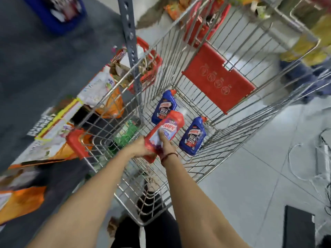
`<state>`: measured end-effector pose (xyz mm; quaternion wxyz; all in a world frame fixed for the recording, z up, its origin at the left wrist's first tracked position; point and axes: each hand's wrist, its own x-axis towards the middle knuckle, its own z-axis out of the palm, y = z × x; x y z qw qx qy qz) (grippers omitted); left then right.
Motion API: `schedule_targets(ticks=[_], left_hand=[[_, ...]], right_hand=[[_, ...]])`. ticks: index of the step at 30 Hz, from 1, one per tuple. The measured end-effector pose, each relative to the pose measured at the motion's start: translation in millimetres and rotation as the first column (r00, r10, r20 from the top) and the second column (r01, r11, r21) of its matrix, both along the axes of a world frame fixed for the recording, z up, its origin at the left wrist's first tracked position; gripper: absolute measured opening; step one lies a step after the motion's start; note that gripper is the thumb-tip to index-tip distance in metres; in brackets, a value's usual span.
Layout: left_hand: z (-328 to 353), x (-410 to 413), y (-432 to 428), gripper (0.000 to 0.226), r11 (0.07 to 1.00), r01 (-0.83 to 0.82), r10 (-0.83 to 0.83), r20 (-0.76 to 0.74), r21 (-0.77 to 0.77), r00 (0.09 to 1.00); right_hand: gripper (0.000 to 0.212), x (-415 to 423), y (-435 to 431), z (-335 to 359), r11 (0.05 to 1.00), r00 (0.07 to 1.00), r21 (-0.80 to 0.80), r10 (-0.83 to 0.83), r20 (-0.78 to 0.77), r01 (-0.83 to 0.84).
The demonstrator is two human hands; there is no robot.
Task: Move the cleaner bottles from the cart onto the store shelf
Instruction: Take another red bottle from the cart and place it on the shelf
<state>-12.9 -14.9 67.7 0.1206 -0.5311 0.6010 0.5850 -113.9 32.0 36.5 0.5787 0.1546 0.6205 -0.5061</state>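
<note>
Bright, even overhead light, soft shadows. Pale glare on the floor (pixel 250 176) at right. Heavy motion blur at the top and left edges; centre sharper. Wide-angle bending towards the corners.

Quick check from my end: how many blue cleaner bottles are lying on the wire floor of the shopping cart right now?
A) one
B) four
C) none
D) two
D: two blue cleaner bottles lie on the floor of the wire shopping cart, one farther in and one nearer, while the left hand and right hand hold a red cleaner bottle above them.
</note>
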Motion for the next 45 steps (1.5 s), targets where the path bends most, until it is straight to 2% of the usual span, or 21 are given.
schedule_targets(ticks=[3, 6, 9, 12, 15, 17, 19, 22, 26, 28, 34, 40, 45], left_hand=[[41, 26, 2, 0.083, 0.983, -0.091, 0.083, -0.057, -0.160, 0.995], [86, 53, 8, 0.092, 0.929, -0.182, 0.145, -0.138, -0.322, 0.980], [138, 89, 22, 0.085, 0.797, -0.349, 0.222, -0.298, -0.494, 0.929], [186, 131, 40, 0.077, 0.663, -0.518, 0.268, -0.474, -0.542, 0.839], [226, 184, 58, 0.075, 0.521, -0.622, 0.333, -0.532, -0.584, 0.778], [251, 240, 81, 0.073, 0.393, -0.700, 0.391, -0.580, -0.597, 0.715], [258, 259, 87, 0.069, 0.346, -0.713, 0.414, -0.582, -0.610, 0.700], [267, 303, 109, 0.063, 0.255, -0.709, 0.471, -0.556, -0.658, 0.685], [270, 376, 148, 0.057, 0.122, -0.736, 0.551, -0.571, -0.666, 0.609], [267, 400, 160, 0.050, 0.078, -0.737, 0.572, -0.576, -0.671, 0.584], [246, 447, 176, 0.040, -0.013, -0.725, 0.634, -0.567, -0.689, 0.526], [223, 467, 176, 0.047, 0.027, -0.783, 0.685, -0.559, -0.621, 0.467], [216, 473, 176, 0.051, 0.048, -0.769, 0.711, -0.519, -0.637, 0.474]], right_hand=[[0.044, 15, -5, 45, 0.975, 0.999, -0.220, 0.020, -0.037, -0.028], [0.038, 30, -11, 99, 0.906, 0.992, -0.410, 0.066, -0.107, -0.105], [0.030, 54, -13, 155, 0.799, 0.967, -0.553, 0.132, -0.218, -0.234], [0.026, 92, -13, 209, 0.663, 0.941, -0.675, 0.158, -0.299, -0.325], [0.036, 142, -13, 254, 0.517, 0.898, -0.737, 0.194, -0.395, -0.435], [0.030, 199, -5, 279, 0.389, 0.857, -0.765, 0.269, -0.439, -0.514], [0.025, 219, -6, 289, 0.306, 0.827, -0.771, 0.271, -0.492, -0.559], [0.028, 269, 1, 301, 0.182, 0.771, -0.763, 0.322, -0.549, -0.620], [0.034, 354, 21, 313, -0.004, 0.637, -0.699, 0.409, -0.654, -0.715], [0.037, 383, 29, 315, -0.063, 0.583, -0.666, 0.427, -0.691, -0.744], [0.048, 438, 39, 305, -0.135, 0.452, -0.557, 0.446, -0.773, -0.820], [0.049, 459, 39, 282, -0.147, 0.350, -0.446, 0.428, -0.834, -0.883], [0.050, 458, 38, 274, -0.151, 0.327, -0.429, 0.442, -0.835, -0.891]])
